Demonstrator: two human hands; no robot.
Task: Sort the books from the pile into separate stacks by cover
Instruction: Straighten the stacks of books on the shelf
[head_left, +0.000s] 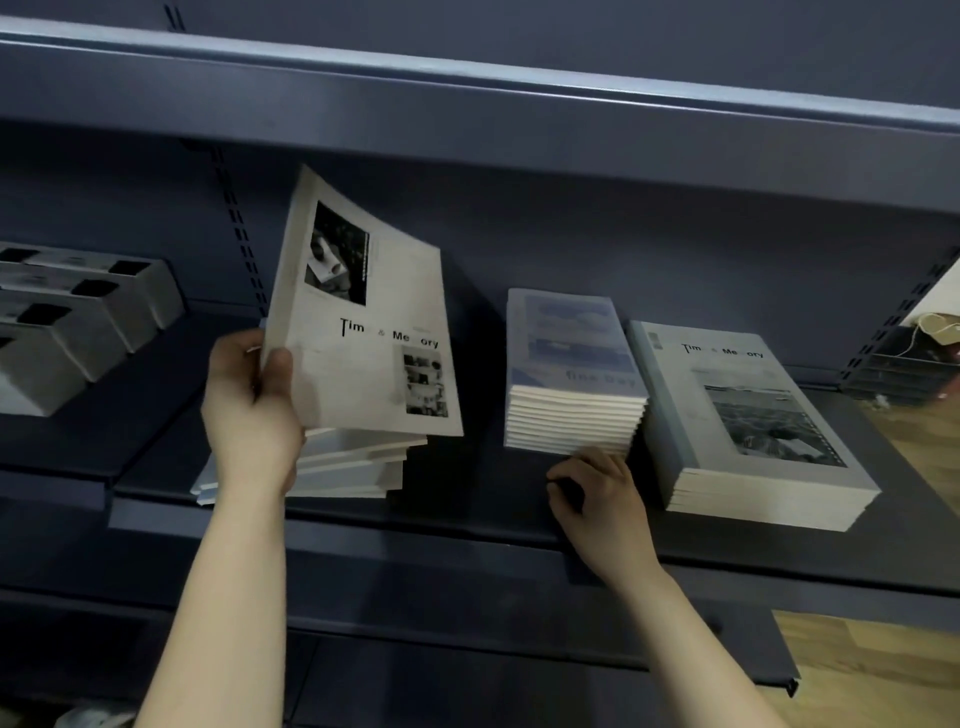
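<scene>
At the left of centre, the left hand (254, 410) grips a pale book (363, 332) by its lower left corner, thumb on the front cover and the other fingers hidden behind it. The book stands nearly upright, tilted a little to the left, its top corner reaching toward the upper shelf (467, 104). The cover reads "Time & Memory" and carries a dark photo at upper left and a smaller one at lower right.

Right below the held book lies the pile (353, 467), an uneven heap of pale books fanned out on the dark blue shelf (467, 504).

To the right of the pile, well apart from it, sits a neat stack of blue-covered books (571, 374). Just beside that, further right, is a second stack (743, 415) with grey covers, also titled "Time & Memory", showing a black-and-white sea photo.

The right hand (602, 499) rests on the shelf's front part, just in front of the blue stack's near edge. Its fingers (597, 462) are curled in with nothing seen between them; whether the knuckles touch the stack cannot be told.

In the left of the frame, grey boxes (78, 322) with dark rectangular openings lie on a neighbouring shelf. A slotted upright (236, 223) runs up the back panel behind the held book. A wooden floor (883, 665) shows at lower right.
</scene>
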